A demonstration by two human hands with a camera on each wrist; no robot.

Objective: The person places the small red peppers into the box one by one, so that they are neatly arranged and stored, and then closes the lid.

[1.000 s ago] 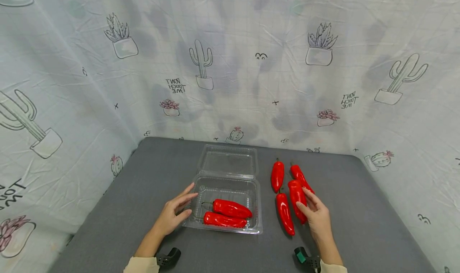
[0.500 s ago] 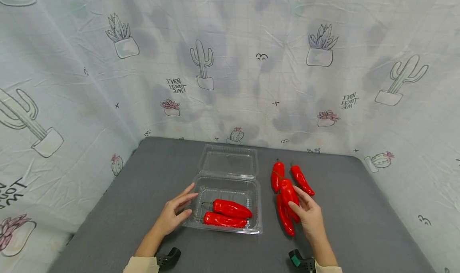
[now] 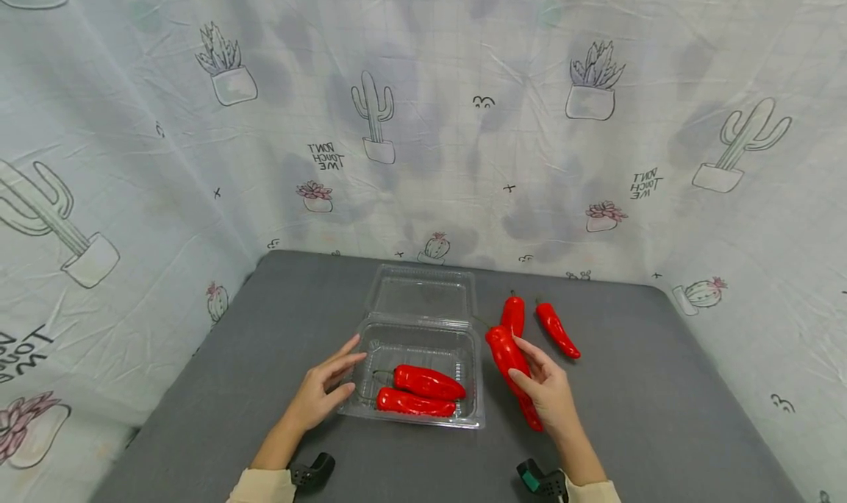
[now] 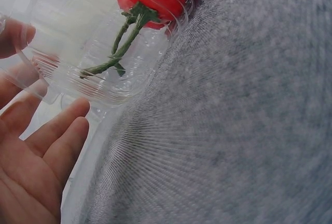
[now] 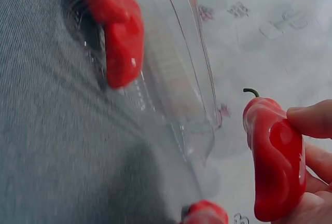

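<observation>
My right hand (image 3: 549, 396) pinches a large red pepper (image 3: 506, 352) between thumb and fingers, just right of the clear plastic clamshell container (image 3: 479, 393). In the right wrist view, the held red pepper (image 5: 275, 156) has its curved green stem end tipped upward. My left hand (image 3: 324, 393) lies at the container's left rim with relaxed, spread fingers (image 4: 67, 125) against the clear wall. Two red peppers (image 3: 426, 382) lie side by side inside the base, stems to the left. Below the held pepper, another red pepper (image 3: 531, 415) is mostly hidden.
The container's open lid (image 3: 421, 293) lies flat behind its base. Further back right are a red pepper (image 3: 513, 312), partly covered by the held one, and a slimmer red pepper (image 3: 557, 330). Cactus-printed cloth (image 3: 450, 157) encloses the grey table (image 3: 662, 393).
My right hand has taken the large pepper off the table and moved it left, over the neighbouring peppers to beside the container. My left hand has stayed at the rim.
</observation>
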